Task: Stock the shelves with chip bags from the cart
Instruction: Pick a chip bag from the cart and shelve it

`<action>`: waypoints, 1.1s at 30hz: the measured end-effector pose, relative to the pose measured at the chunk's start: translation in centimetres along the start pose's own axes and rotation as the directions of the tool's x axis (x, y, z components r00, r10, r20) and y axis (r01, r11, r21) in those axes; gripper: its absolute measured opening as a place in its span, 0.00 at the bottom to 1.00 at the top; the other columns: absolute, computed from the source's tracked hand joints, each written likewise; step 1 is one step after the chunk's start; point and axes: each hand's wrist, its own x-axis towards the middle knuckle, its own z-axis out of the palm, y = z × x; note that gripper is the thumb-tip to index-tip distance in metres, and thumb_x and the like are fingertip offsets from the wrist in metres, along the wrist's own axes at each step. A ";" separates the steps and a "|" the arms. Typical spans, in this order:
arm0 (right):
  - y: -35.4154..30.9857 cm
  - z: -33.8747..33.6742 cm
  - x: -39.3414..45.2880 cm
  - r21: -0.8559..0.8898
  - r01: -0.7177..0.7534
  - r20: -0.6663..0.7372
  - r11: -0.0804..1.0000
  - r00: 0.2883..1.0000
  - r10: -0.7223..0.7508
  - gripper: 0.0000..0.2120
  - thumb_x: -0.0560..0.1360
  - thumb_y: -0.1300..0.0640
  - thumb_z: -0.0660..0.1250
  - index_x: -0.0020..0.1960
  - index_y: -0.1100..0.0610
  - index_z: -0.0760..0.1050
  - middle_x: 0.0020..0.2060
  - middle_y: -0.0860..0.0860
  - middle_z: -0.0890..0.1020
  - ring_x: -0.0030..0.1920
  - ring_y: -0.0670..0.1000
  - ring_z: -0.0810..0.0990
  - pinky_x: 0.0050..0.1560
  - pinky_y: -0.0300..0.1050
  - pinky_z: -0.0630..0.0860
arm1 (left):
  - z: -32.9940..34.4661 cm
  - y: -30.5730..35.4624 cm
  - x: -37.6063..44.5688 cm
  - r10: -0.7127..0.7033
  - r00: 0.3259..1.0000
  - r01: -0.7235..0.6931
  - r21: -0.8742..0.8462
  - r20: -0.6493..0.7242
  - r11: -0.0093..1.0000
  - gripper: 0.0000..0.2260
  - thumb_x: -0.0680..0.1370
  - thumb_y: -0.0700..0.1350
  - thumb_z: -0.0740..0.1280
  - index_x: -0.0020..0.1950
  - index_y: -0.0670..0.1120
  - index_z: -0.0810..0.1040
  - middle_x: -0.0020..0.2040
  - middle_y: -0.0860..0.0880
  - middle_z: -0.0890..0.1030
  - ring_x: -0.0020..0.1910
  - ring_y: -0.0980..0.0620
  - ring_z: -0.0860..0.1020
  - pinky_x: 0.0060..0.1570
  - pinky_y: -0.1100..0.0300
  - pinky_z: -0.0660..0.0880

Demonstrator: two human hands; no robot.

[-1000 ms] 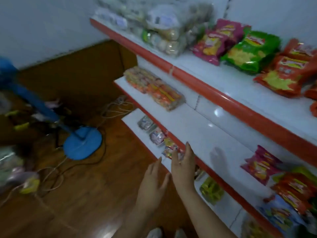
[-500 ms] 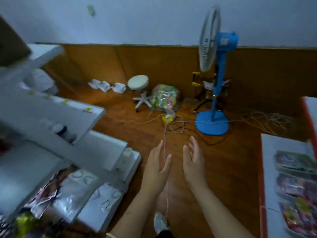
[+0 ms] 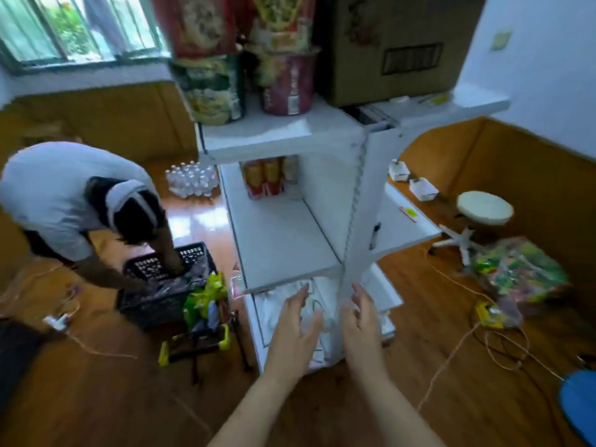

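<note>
Left hand (image 3: 295, 330) and right hand (image 3: 362, 324): empty, fingers spread, side by side | white shelf unit (image 3: 283, 233) ahead | cart (image 3: 196, 330) with chip bags (image 3: 204, 295) at left

You face a white shelf unit (image 3: 283, 233) standing on the wooden floor (image 3: 96, 398). Its top board carries snack bags (image 3: 209, 88) and a cardboard box (image 3: 393, 43); red packs (image 3: 263, 179) stand at the far end of the middle board. A black crate (image 3: 164, 285) sits on the floor at left, a stool (image 3: 483, 212) at right.
</note>
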 end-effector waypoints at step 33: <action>-1.0 40.3 7.4 -0.301 -0.060 0.589 0.952 0.773 0.236 0.11 0.80 0.51 0.58 0.54 0.54 0.77 0.46 0.53 0.81 0.50 0.55 0.78 0.49 0.49 0.73 | -29.3 -20.2 9.3 -0.413 0.663 0.459 -0.097 -0.624 0.883 0.21 0.81 0.55 0.60 0.74 0.54 0.67 0.63 0.56 0.73 0.59 0.62 0.73 0.55 0.69 0.71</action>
